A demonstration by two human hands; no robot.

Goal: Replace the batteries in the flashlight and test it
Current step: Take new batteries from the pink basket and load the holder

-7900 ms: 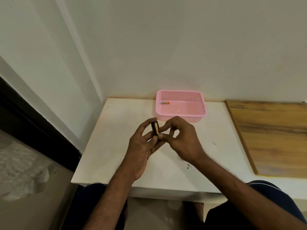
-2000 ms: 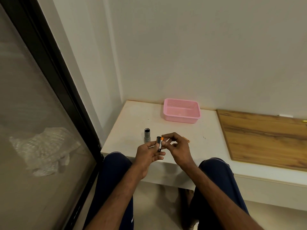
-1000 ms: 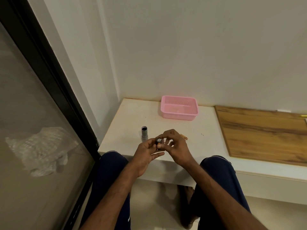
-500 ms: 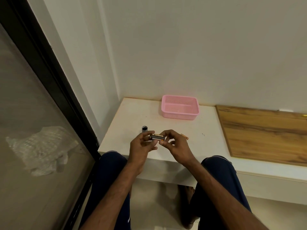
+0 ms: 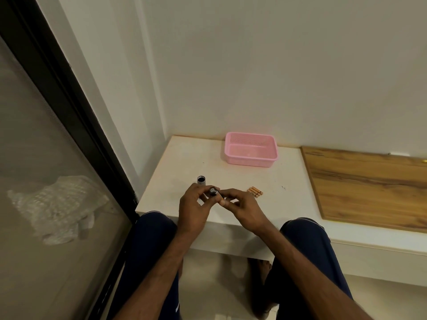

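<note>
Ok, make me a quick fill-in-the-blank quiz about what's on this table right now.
1. The basket by the wall is ___ in colour.
2. The open flashlight tube stands ___ on the white table.
3. The loose batteries lie on the table, outside the ___.
Missing words: pink; upright; basket.

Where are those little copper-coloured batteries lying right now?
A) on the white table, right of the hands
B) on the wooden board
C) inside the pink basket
A: the batteries lie side by side on the white table, clear of the pink basket and the wooden board.
</note>
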